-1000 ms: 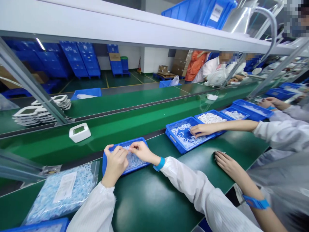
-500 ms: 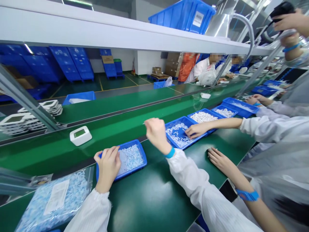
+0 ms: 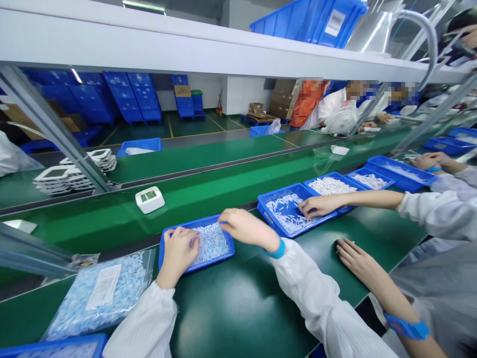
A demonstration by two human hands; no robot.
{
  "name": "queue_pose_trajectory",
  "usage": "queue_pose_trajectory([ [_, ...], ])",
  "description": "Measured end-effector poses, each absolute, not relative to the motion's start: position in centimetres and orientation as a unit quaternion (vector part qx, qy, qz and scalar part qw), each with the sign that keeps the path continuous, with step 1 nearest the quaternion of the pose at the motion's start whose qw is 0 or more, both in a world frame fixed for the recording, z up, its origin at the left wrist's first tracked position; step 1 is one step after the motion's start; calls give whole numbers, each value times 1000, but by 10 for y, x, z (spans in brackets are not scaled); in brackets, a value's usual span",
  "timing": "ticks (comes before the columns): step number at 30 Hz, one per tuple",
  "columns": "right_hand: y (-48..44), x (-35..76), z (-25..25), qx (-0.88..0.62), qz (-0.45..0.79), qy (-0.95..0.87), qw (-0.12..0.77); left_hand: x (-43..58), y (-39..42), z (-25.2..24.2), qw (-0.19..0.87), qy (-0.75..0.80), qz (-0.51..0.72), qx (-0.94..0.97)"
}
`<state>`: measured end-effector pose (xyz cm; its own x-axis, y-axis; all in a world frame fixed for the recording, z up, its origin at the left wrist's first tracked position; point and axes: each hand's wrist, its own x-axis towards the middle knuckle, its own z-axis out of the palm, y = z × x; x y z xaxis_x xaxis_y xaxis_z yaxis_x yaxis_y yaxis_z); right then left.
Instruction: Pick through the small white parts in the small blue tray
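Note:
A blue tray point(image 3: 229, 251) of small pale blue and white pieces lies on the green worktop. My left hand point(image 3: 179, 251) is over the tray's left part, its fingers bent and closed, with the tips partly hidden. Reaching in from the right, my right hand point(image 3: 248, 228) has its closed fingertips at the tray's right side, just over the pieces. Whatever either hand pinches is hidden or too small to name. A clear bag point(image 3: 128, 286) packed with similar pale blue pieces, bearing a white label, lies left of my left forearm.
A white device with a small screen point(image 3: 149, 200) sits on the green conveyor point(image 3: 208, 185). To my right, a co-worker's hand point(image 3: 316, 205) reaches into a blue tray point(image 3: 263, 201) of white pieces; their other hand point(image 3: 352, 253) rests on the worktop. Another blue tray point(image 3: 100, 343) is at lower left.
My right hand has come down from above the conveyor to the tray's right side. My left hand has shifted slightly over the tray. The view has turned left, showing another tray at lower left.

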<state>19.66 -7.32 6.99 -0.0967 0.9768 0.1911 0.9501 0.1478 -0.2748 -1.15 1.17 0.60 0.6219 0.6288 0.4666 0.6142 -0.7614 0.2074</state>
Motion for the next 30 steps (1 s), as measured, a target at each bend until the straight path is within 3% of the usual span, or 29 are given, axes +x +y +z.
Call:
queue_pose_trajectory([
  [2, -56, 169, 48, -599, 39, -787, 142, -11, 12, 7, 20, 340, 248, 907],
  [8, -36, 144, 3, -628, -33, -774, 69, -11, 16, 2, 12, 344, 230, 910],
  [16, -37, 145, 6, -638, -32, -767, 63, -13, 20, -5, 14, 372, 223, 901],
  [23, -38, 144, 5, -665, -39, -735, 125, -14, 18, 2, -13, 381, 247, 891],
  [30, -37, 144, 3, -653, -13, -752, 87, -14, 19, -9, -32, 408, 214, 887],
])
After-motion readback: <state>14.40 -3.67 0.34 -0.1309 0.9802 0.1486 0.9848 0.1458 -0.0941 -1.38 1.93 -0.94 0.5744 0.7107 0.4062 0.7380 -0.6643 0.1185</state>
